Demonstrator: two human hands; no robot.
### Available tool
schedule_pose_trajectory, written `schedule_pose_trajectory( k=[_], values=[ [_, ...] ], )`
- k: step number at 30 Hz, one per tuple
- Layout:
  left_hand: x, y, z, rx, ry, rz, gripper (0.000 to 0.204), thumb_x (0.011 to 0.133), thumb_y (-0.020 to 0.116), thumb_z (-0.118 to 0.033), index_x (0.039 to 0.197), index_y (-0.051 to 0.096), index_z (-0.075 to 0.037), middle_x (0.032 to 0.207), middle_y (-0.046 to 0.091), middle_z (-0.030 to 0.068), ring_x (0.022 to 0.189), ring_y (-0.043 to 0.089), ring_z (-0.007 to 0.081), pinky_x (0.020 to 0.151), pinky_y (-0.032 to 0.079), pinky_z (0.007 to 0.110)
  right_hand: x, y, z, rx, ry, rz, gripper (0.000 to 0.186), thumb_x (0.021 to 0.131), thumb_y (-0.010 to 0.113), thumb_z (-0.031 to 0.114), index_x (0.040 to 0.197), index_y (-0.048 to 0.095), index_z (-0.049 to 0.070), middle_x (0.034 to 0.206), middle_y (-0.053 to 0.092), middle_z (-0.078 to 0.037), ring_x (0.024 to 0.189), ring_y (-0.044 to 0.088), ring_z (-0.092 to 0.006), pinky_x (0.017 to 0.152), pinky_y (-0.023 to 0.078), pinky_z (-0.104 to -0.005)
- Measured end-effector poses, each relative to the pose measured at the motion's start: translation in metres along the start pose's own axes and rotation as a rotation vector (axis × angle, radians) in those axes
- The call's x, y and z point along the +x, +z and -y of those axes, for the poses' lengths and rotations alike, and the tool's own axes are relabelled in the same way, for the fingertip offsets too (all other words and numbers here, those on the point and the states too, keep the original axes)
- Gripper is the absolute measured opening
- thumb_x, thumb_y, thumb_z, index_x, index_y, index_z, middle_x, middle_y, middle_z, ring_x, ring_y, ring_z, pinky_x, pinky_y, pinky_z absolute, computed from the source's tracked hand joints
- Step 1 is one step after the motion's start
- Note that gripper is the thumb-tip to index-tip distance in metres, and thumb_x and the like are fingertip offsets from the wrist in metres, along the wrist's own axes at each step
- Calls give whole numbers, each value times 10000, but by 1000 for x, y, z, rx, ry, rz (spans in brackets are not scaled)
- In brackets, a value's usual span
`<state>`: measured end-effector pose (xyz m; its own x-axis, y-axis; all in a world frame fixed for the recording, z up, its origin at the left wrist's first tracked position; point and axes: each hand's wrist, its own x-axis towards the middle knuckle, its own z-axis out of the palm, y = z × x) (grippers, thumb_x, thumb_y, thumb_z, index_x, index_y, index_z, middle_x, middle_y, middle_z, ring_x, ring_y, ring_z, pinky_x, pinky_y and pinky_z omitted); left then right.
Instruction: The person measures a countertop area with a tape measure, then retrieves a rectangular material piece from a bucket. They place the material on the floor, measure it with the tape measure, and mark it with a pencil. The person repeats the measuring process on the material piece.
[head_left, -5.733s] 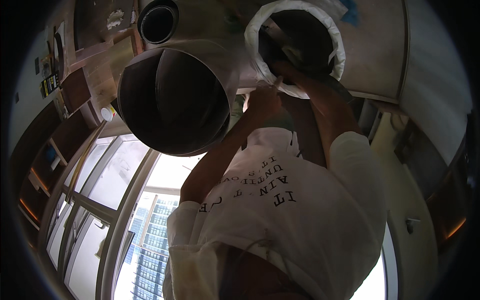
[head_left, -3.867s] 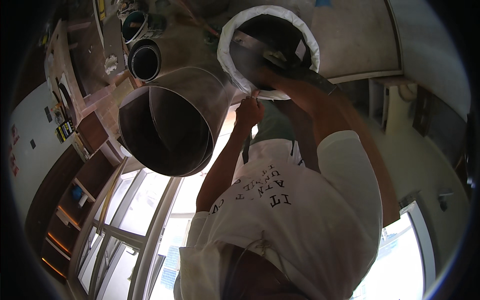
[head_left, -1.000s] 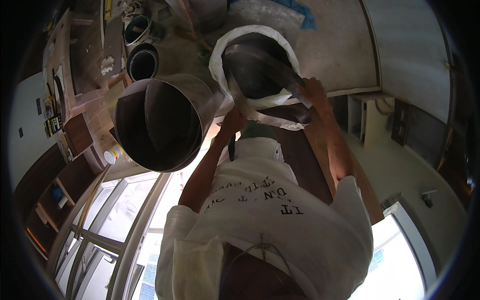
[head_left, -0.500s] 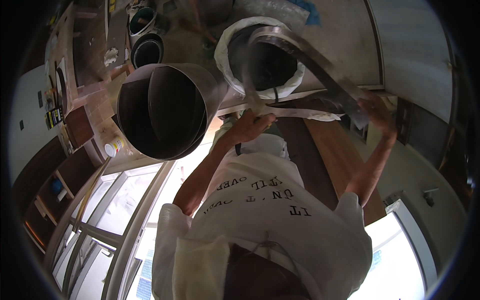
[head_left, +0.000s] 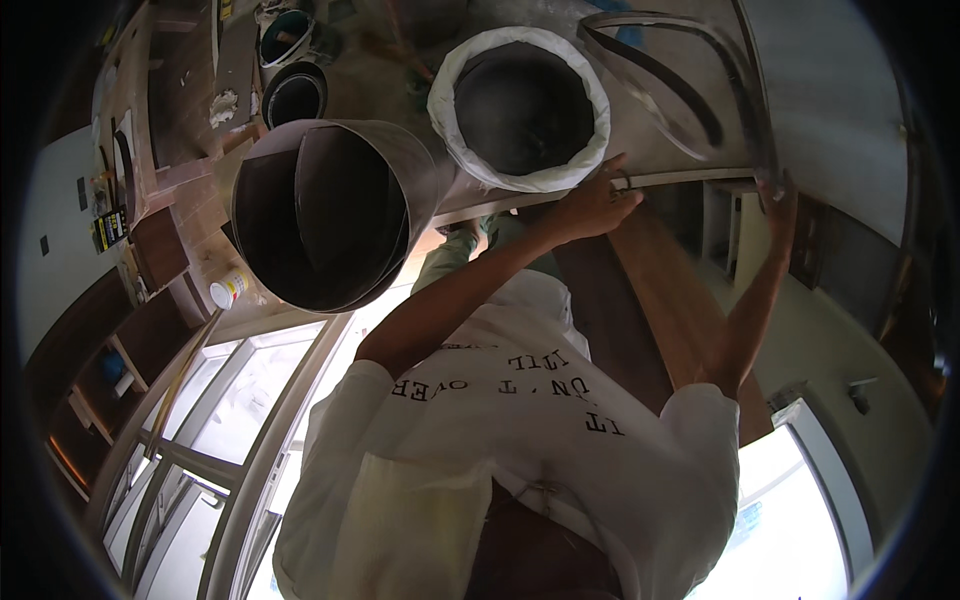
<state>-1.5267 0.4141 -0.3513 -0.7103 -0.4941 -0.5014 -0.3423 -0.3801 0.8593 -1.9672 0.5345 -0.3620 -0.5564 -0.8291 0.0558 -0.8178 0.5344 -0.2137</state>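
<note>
My right hand (head_left: 777,198) is closed on one end of a long, thin, dark brown strip (head_left: 698,112). The strip loops away over the bench, and part of it is smeared by motion. My left hand (head_left: 595,208) is at the bench edge, just below the white-wrapped rim of an upright roll of dark sheet (head_left: 520,110). Its fingers look apart, and I see nothing held in them. Left of my left forearm stands a wider upright roll of brown sheet (head_left: 425,190), its layers curling inside.
Two small buckets (head_left: 293,100) stand at the far left. A white tub (head_left: 229,290) with a coloured label sits near the left bench edge. Brown boards (head_left: 660,290) lie under the front edge between my arms. Window frames (head_left: 215,400) are at lower left.
The strip has swung from over the wrapped roll to the right, and my left hand has let go of it. That hand has moved right along the bench edge.
</note>
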Motion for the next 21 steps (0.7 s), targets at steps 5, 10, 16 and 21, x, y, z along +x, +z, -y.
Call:
schedule_pose_trajectory(
  k=[5, 10, 16, 21],
  values=[
    [-29, -31, 63, 155, -205, 96, 587, 948, 558, -351, 1436, 397, -67, 768, 597, 51, 685, 570, 130, 675, 467, 301, -7, 92, 153, 294, -184, -195, 386, 918, 634, 246, 1220, 576, 12, 1162, 621, -194, 1070, 587, -370, 960, 454, -440],
    [-42, -55, 139, 434, 34, -115, 534, 949, 529, -375, 1356, 482, -33, 879, 647, 168, 821, 643, 269, 755, 487, 377, -38, 175, 316, 582, -455, -96, 169, 885, 630, 113, 1052, 650, 104, 993, 660, -106, 917, 631, -305, 792, 483, -420],
    [-49, -65, 168, 370, -33, -300, 506, 939, 549, -373, 1324, 520, -47, 946, 669, 217, 877, 664, 323, 786, 495, 405, -51, 401, 374, 816, 295, 652, 417, 933, 583, 278, 1254, 566, 12, 1199, 613, -173, 1069, 611, -241, 850, 503, -346],
    [-62, -63, 152, 110, -202, -394, 469, 942, 575, -341, 1305, 550, -46, 830, 646, 139, 717, 605, 176, 679, 477, 323, -34, 533, 332, 911, 790, 561, 399, 923, 602, 260, 1246, 568, 28, 1198, 607, -152, 1075, 601, -237, 859, 510, -357]
  ],
)
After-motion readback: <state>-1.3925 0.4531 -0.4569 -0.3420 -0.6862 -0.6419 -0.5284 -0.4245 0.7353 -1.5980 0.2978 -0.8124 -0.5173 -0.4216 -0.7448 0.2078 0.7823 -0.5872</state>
